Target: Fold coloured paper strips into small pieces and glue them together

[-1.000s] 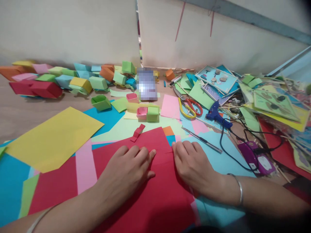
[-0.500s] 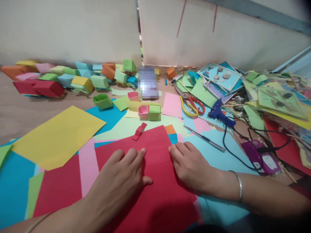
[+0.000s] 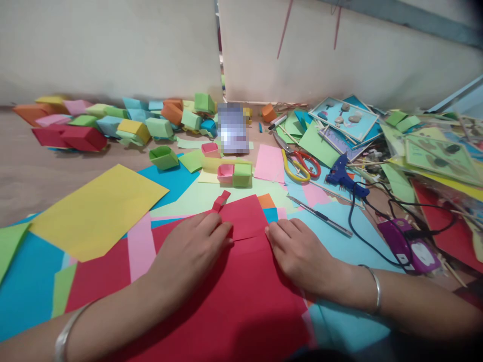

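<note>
A large red paper [image 3: 241, 296] lies in front of me, with a smaller red piece [image 3: 245, 217] at its top, an edge line showing between them. My left hand [image 3: 199, 241] presses on the red paper, fingers bent together near that edge. On the right side, my right hand [image 3: 292, 251] has its fingers closed at the paper's right edge, pinching the red paper. A small folded red strip [image 3: 221, 200] lies just beyond my left fingers. Pink [image 3: 225, 173] and green [image 3: 242, 175] paper boxes stand behind it.
Folded paper boxes [image 3: 79, 136] line the wall at the left. Scissors [image 3: 296, 163], a craft knife [image 3: 320, 216], a blue glue gun [image 3: 345, 177] with its cable and a purple device [image 3: 407, 246] lie at the right. A yellow sheet [image 3: 100, 211] is at the left.
My left hand has moved up the red paper, its thumb now drawn in. An edge line now shows clearly across the red paper between my hands. The whole view has shifted slightly.
</note>
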The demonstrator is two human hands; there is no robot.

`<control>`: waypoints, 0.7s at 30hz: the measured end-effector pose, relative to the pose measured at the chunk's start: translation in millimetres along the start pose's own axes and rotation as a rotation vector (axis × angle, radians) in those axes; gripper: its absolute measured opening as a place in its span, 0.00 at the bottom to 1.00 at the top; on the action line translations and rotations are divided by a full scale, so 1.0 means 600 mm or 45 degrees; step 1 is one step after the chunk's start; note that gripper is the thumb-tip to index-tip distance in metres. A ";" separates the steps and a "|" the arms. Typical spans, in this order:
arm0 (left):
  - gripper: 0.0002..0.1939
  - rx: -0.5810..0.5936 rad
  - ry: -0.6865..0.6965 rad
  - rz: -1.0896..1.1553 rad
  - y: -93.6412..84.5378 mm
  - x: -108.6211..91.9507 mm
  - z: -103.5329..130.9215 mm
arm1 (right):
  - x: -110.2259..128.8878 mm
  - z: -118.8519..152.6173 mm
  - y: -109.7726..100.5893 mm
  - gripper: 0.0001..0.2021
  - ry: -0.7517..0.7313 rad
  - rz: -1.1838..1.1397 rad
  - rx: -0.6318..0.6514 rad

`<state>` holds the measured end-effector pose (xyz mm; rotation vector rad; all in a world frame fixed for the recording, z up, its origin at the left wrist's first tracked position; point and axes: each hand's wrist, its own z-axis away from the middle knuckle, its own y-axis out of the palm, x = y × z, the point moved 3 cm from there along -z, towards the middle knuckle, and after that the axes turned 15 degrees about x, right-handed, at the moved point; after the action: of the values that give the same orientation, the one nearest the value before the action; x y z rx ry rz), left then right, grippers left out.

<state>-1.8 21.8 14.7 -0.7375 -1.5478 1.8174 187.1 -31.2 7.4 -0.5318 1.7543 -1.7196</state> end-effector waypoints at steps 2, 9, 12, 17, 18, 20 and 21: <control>0.05 0.091 -0.025 0.100 0.007 0.005 -0.011 | -0.008 0.000 -0.001 0.11 0.010 -0.028 0.002; 0.06 0.146 -0.042 0.142 0.012 0.008 -0.009 | -0.038 -0.003 -0.007 0.11 0.104 -0.057 0.037; 0.04 0.035 0.012 0.088 0.012 0.005 -0.010 | -0.041 -0.006 -0.003 0.12 0.065 0.009 -0.021; 0.14 -0.108 0.107 -0.001 0.014 -0.001 -0.007 | -0.048 -0.009 0.004 0.15 0.077 -0.073 -0.131; 0.16 -0.123 0.108 0.002 0.014 -0.001 -0.005 | -0.051 -0.009 0.004 0.15 0.098 -0.138 -0.153; 0.16 -0.169 0.068 0.020 0.015 0.000 -0.003 | -0.055 -0.009 0.004 0.14 0.119 -0.302 -0.170; 0.17 -0.211 0.043 0.029 0.013 0.001 0.000 | -0.056 -0.009 0.003 0.12 0.108 -0.391 -0.165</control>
<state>-3.0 21.6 6.6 -0.8610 -1.6886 1.6990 208.4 -4.5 10.3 -0.8329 1.9334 -1.8644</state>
